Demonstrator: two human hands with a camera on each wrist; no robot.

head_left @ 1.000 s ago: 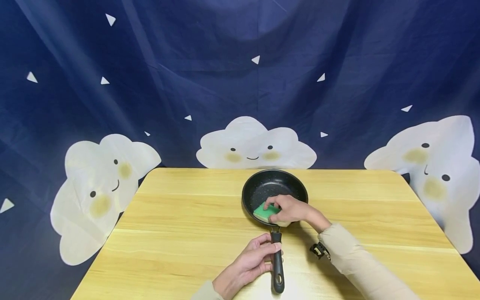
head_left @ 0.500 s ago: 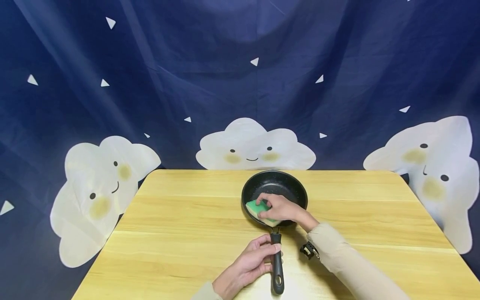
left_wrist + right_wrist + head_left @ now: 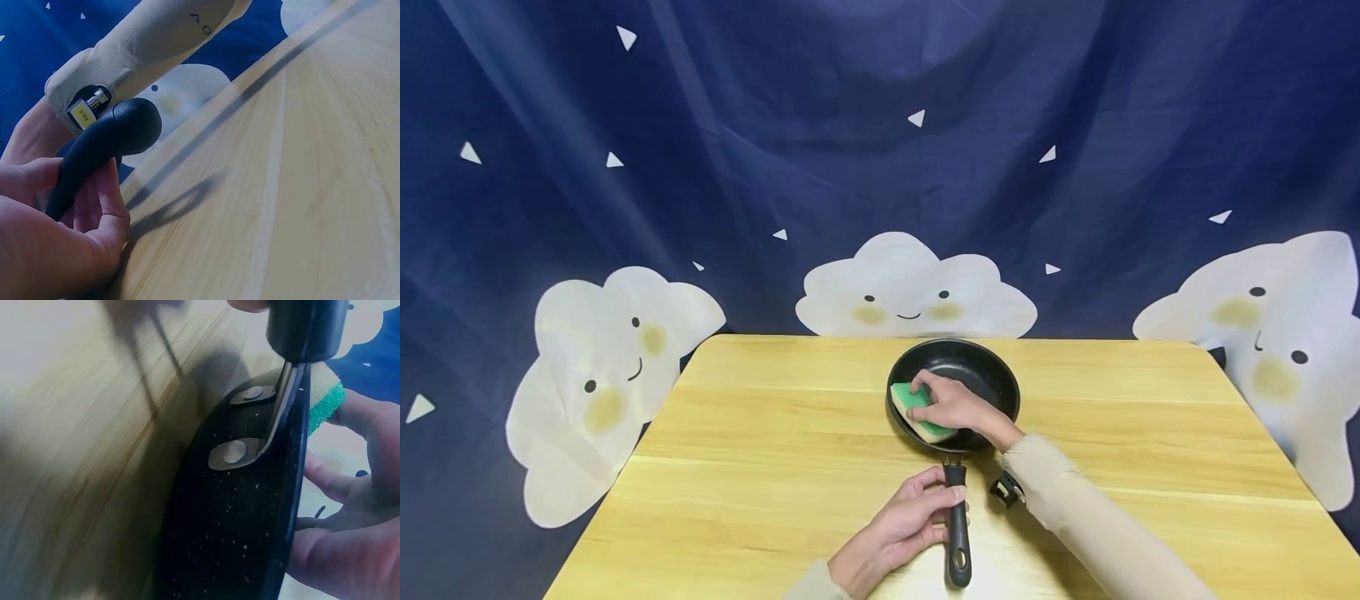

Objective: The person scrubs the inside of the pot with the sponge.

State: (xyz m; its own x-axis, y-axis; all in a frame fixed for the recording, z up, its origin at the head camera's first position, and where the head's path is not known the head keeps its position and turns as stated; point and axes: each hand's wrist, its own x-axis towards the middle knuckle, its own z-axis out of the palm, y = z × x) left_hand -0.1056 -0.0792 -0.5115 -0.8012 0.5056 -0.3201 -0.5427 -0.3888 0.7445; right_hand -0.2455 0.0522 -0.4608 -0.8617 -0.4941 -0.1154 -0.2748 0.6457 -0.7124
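A black speckled frying pan (image 3: 985,367) lies on the wooden table, its handle (image 3: 958,533) pointing toward me. My left hand (image 3: 906,521) grips that handle, thumb on top and fingers round the side; the left wrist view shows the handle end (image 3: 134,125) rising out of the grasp. Inside the pan, at its left side, my right hand (image 3: 951,402) holds a green-and-cream sponge (image 3: 904,398), green side up. From the right wrist, the pan's outer wall (image 3: 231,512) hides much of the sponge, whose green edge (image 3: 327,407) shows above the rim beside my fingers.
The light wooden table (image 3: 760,467) extends around the pan. Behind it hangs a dark blue curtain (image 3: 850,150) printed with clouds and small triangles. A small black device (image 3: 1006,490) sits under my right cuff.
My right hand has moved the sponge leftward and then a little farther away along the pan's left side. My left hand stays on the handle, and the pan holds still.
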